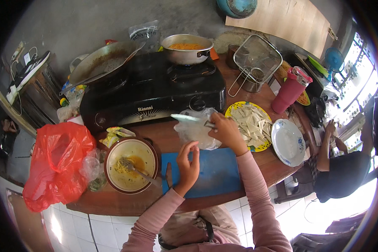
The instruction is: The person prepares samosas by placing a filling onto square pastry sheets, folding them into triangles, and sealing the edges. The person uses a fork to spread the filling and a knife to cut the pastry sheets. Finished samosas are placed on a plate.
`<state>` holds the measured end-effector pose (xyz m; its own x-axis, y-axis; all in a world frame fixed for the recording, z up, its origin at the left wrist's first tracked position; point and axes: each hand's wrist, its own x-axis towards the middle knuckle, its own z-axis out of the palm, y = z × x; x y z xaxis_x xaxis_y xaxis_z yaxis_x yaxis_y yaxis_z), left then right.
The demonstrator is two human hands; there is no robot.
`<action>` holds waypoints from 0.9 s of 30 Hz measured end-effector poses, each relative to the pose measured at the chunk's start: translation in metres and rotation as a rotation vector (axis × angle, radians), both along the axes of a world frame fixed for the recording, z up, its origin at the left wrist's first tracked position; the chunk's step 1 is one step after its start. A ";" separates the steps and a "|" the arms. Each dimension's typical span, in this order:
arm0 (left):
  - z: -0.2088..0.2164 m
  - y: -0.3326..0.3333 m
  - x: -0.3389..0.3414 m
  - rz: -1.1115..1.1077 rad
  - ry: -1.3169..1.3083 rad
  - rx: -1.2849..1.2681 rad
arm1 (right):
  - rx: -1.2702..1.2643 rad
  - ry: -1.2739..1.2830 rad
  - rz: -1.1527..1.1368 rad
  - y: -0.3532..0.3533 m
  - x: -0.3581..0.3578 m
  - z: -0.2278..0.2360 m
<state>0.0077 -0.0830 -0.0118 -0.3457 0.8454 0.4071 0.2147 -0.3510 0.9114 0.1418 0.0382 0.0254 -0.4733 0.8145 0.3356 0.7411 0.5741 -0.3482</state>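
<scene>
Head view. A knife with a bright, narrow blade is shown lying roughly level, its tip directed to the person's left, above a crumpled clear plastic bag. The handle is enclosed by the right hand, whose fingers are clamped around it, so that only the blade projects leftward from the fist; the knife is thus held over the near edge of the black two-burner stove. The left hand is seen nearer the body, above the blue cutting board, with fingers curled loosely and thumb apart, nothing being gripped. The bag lies between the two hands, touching the far edge of the board. Just to the right of the right hand, a yellow plate of pale cut strips is seen, and beside that a white plate. To the left of the board stands a brown-rimmed bowl containing noodle remnants and a fork.
</scene>
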 end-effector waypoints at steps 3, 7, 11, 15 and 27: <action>0.002 0.005 0.004 0.106 0.424 0.123 | -0.071 0.169 0.000 -0.009 0.021 0.009; 0.012 0.003 0.001 0.045 0.733 0.004 | -0.097 0.324 0.034 -0.021 0.031 0.017; 0.018 0.017 0.004 -0.060 0.900 0.110 | -0.222 0.411 -0.026 -0.030 0.036 0.025; 0.012 0.030 0.028 -0.307 1.018 0.046 | -0.184 0.514 0.013 -0.037 0.042 0.033; 0.015 0.005 0.010 -0.249 1.190 0.058 | -0.284 0.489 -0.109 -0.061 0.048 0.044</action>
